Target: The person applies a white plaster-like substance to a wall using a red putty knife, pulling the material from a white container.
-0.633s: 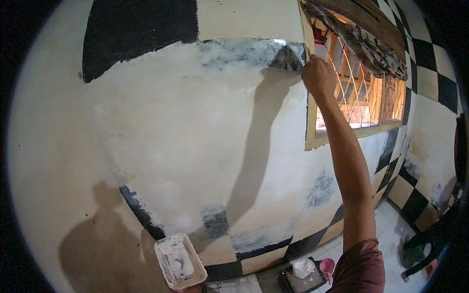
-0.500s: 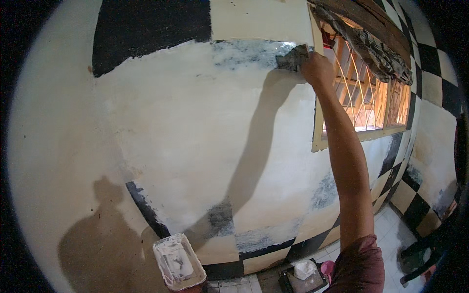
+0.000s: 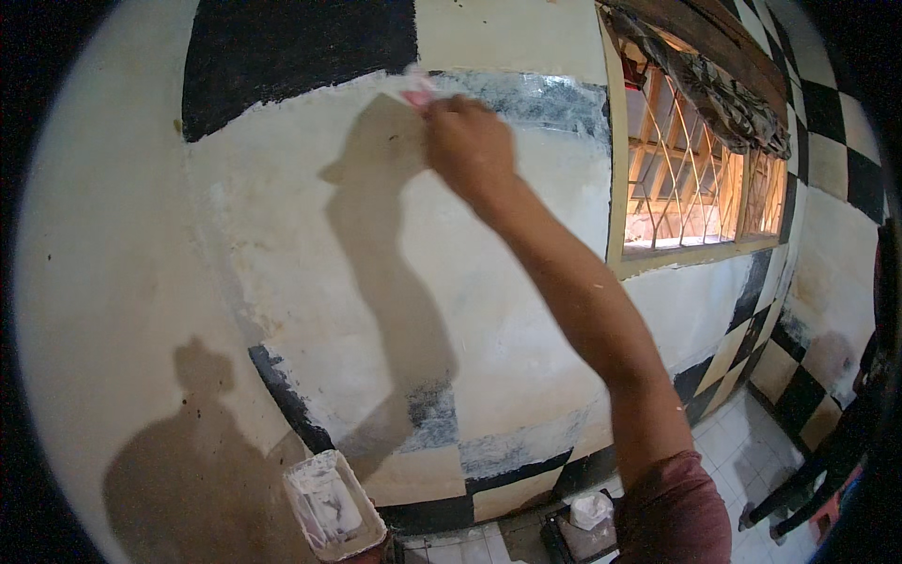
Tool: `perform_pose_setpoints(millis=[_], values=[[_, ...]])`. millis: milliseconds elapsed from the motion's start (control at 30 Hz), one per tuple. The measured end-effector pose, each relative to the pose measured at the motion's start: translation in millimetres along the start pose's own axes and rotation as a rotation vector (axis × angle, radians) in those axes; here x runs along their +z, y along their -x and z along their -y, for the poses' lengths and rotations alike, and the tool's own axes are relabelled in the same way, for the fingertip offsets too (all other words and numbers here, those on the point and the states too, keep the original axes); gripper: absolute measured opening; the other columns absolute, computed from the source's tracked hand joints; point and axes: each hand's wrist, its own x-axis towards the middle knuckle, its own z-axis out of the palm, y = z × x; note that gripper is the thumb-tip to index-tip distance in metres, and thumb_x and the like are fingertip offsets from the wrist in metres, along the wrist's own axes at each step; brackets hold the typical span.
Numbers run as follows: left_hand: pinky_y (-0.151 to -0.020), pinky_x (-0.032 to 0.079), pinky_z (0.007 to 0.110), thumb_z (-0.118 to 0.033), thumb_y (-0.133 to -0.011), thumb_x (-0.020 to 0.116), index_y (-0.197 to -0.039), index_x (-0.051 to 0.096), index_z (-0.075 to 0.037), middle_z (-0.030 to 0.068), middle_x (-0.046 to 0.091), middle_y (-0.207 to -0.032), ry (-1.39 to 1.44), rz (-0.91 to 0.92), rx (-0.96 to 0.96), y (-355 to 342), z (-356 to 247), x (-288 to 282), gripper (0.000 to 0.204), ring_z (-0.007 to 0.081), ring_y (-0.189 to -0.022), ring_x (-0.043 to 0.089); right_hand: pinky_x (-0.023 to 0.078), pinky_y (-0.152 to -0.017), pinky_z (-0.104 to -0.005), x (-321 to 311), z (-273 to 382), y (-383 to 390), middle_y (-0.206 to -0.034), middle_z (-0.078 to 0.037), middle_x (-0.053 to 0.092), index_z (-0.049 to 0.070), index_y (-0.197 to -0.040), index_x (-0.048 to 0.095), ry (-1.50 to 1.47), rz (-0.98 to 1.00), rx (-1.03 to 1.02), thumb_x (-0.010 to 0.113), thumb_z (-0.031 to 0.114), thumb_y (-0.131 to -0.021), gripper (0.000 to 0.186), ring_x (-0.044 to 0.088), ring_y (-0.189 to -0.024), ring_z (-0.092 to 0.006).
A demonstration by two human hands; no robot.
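Observation:
My right hand [image 3: 470, 146] is raised to the wall, with closed fingers around a putty knife [image 3: 418, 92]. Its visible part looks pinkish and blurred, close to the lower right corner of a black painted square [image 3: 301, 61]. To the right of the hand runs a streaky blue-grey band of thin, wet-looking filler [image 3: 550, 101]. Below it, most of the wall [image 3: 282, 226] is coated off-white. At the lower left is a white rectangular tub [image 3: 299, 489], with white paste smeared inside and on its rim. My left hand does not show.
A barred window [image 3: 691, 179] with bunched dark cloth [image 3: 723, 103] is at the upper right. On the floor below, a white bag [image 3: 590, 510] sits on a dark tray-like object [image 3: 556, 540]. A person's dark-clothed leg [image 3: 808, 479] stands at the right edge.
My right hand has swept left along the band, from beside the window frame to near the black square. The putty knife has turned, so its broad dark blade no longer shows.

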Motion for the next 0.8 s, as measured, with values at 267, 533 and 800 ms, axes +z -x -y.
perform_pose_setpoints(millis=[267,533,800], values=[[-0.108,0.038,0.053,-0.051,-0.094,0.049,-0.14,0.049,-0.016,0.005,0.053,-0.141,-0.013,0.06,-0.069,-17,25,-5,0.058,0.0286,-0.131,0.047,0.054,-0.09,-0.0359,-17,-204,57,-0.129,-0.013,0.059,0.008,-0.134,0.05,0.365,0.049,-0.195,0.054,0.005,-0.085,0.049,0.06,-0.113,-0.0304],[-0.107,0.04,0.054,-0.051,-0.094,0.049,-0.14,0.049,-0.016,0.0056,0.054,-0.14,-0.011,0.042,-0.101,-21,47,-1,0.058,0.0292,-0.13,0.048,0.052,-0.095,-0.0384,-30,-209,100,-0.128,-0.014,0.061,0.006,-0.129,0.056,0.295,0.129,-0.23,0.054,-0.004,-0.081,0.049,0.059,-0.118,-0.0304],[-0.106,0.041,0.054,-0.051,-0.094,0.048,-0.139,0.05,-0.015,0.0062,0.055,-0.138,0.003,0.04,-0.143,-21,65,4,0.058,0.0297,-0.129,0.049,0.057,-0.083,-0.0403,8,-128,33,-0.125,-0.018,0.059,0.004,-0.121,0.058,0.322,0.152,-0.217,0.057,0.015,-0.085,0.039,0.063,-0.106,-0.035]])
